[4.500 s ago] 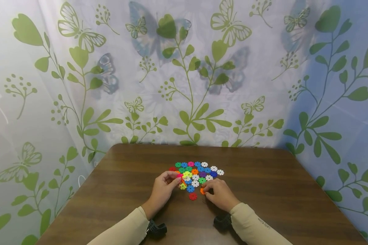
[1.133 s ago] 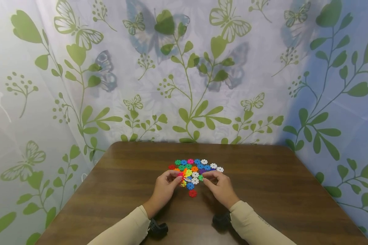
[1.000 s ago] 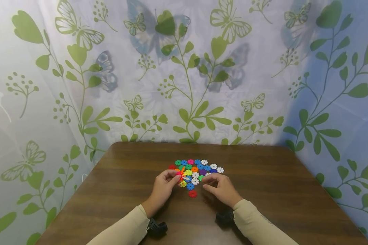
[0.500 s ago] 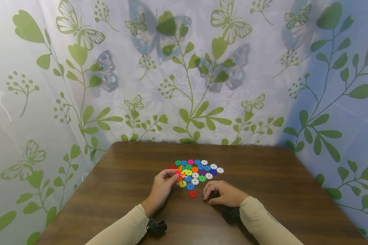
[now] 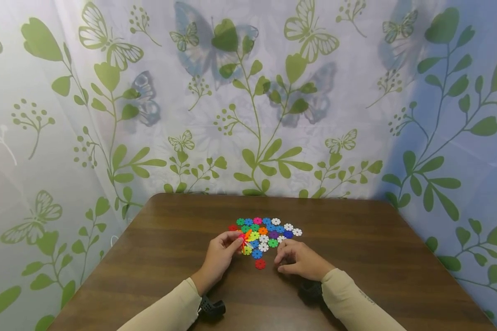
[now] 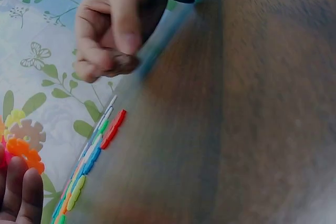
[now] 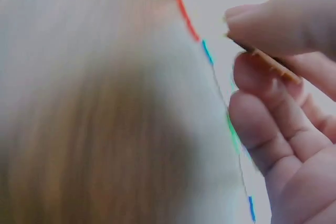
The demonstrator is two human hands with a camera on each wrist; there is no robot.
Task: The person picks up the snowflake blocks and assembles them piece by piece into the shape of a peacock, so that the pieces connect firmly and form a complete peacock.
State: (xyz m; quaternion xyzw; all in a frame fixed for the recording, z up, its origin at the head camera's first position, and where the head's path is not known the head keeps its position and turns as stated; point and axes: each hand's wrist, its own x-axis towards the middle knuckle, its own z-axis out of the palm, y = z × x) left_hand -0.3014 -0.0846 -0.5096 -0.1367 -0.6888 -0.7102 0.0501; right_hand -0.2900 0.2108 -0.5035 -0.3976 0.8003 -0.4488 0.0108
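My left hand [image 5: 219, 255] pinches a small cluster of interlocking notched discs [image 5: 246, 238] in pink, orange, white and yellow, over the left side of the loose discs. The left wrist view shows the cluster [image 6: 21, 140] standing up above the fingers. My right hand [image 5: 300, 259], to the right of the loose discs, pinches a thin brown notched disc [image 7: 270, 65] between thumb and fingers; it appears edge-on in the right wrist view. In the left wrist view the brown disc [image 6: 125, 64] is at the right fingertips. A red disc [image 5: 260, 264] lies between the hands.
Many loose flower-shaped discs in blue, white, green and other colours, among them a green disc [image 5: 273, 242], lie flat on the brown wooden table [image 5: 182, 216]. A leaf-and-butterfly patterned curtain [image 5: 248, 115] hangs behind it. Black camera mounts sit at both wrists.
The right hand earlier held an orange disc, brought it to the cluster, came away, then dropped to the table at the right. Now it holds a brown disc; the left hand keeps the cluster.
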